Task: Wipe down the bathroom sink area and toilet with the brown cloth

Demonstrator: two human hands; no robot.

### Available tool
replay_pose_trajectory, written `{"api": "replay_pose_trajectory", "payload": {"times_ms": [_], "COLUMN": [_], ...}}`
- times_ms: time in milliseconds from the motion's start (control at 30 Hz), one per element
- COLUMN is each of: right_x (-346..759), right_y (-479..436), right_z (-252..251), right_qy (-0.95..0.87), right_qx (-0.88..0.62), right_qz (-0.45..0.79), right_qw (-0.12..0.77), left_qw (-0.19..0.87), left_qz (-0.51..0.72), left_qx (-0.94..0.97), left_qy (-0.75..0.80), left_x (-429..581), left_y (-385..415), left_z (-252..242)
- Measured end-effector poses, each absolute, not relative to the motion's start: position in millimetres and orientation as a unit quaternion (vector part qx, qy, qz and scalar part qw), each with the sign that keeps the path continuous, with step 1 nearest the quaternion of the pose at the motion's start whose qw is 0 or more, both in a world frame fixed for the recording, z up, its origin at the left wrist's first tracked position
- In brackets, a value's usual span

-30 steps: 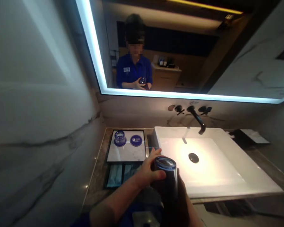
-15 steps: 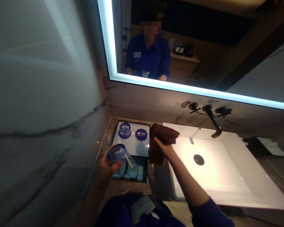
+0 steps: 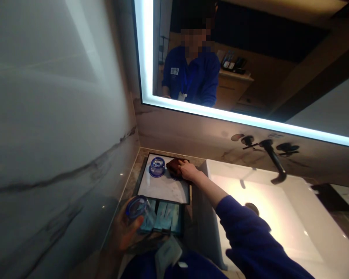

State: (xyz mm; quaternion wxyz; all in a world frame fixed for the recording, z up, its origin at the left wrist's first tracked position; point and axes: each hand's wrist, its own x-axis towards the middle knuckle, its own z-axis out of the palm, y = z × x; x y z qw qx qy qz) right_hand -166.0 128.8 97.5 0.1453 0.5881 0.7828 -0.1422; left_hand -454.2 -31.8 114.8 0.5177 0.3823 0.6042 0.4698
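My left hand (image 3: 124, 226) is wrapped round a clear drinking glass (image 3: 144, 213) with a blue end, tilted over the lower left of the counter. With my right hand (image 3: 187, 169) I press a brown cloth (image 3: 175, 167) onto the far right of a white tray (image 3: 159, 190). Under the cloth shows the edge of a round blue coaster (image 3: 178, 178). Beside it on the tray stands a second glass (image 3: 157, 166), upside down on another blue coaster. A dark box with pale blue packets (image 3: 164, 217) lies in front of the tray, partly behind the glass I hold.
Right of the tray is a white rectangular sink (image 3: 218, 232), with a black wall tap (image 3: 275, 161) above it. A marble wall (image 3: 75, 166) rises close on the left. The lit mirror (image 3: 235, 122) reflects a person in blue. A black tissue box (image 3: 334, 193) sits far right.
My right hand has carried the brown cloth from the sink's edge left onto the tray, over the bare coaster. The glass in my left hand has come lower and nearer to me.
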Motion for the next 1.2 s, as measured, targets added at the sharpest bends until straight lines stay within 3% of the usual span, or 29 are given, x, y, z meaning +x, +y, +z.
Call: {"api": "replay_pose_trajectory", "payload": {"times_ms": [133,300,533,967,1200], "right_x": [-173,-199,-190,-275,-204], "right_y": [107,41,12,63,14], "right_z": [98,101,115,109,129], "right_qy": [0.747,0.778,0.785,0.885,0.788], "right_qx": [0.627,0.575,0.554,0.434,0.547], "right_qz": [-0.133,-0.159,-0.172,-0.143,-0.186], "right_qw": [0.174,0.195,0.218,0.090,0.211], "left_qw": [0.551,0.569,0.533,0.495,0.522], "left_qz": [0.457,0.432,0.438,0.444,0.432], "left_qx": [0.375,0.394,0.438,0.420,0.473], "left_qy": [0.589,0.579,0.576,0.617,0.563], "left_x": [-450,-449,-439,-456,-432], "left_y": [-19,-1,16,10,22], "left_z": [118,116,130,149,142]}}
